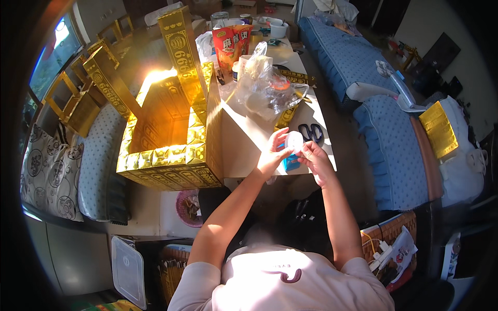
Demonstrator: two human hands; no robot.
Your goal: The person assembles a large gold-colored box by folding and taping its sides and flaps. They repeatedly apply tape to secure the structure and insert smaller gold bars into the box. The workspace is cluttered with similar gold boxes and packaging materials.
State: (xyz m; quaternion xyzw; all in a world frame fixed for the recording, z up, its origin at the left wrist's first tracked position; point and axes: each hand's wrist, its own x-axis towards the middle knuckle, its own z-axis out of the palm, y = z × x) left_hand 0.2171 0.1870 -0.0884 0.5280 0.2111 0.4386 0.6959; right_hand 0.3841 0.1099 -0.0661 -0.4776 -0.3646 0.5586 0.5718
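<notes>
My left hand (274, 152) grips a pale round roll (294, 142), probably adhesive tape, by its left side. At its lower right edge are the pinched fingers of my right hand (314, 158); a strip between them is too small to make out. Below the roll, a blue object (290, 163), perhaps a small box, sits at the near edge of the table, partly covered by my hands. Dark-handled scissors (311, 133) lie just beyond my right hand. To the left stands a large open box of gold embossed paper (210, 155) with tall upright posts (181, 50).
A clear plastic bag (264, 91), a red food pouch (229, 44) and a white tub (278, 29) stand farther back on the white table (241, 151). Blue-covered seats (393, 155) flank the right side. Beneath the table is a pink basket (186, 210).
</notes>
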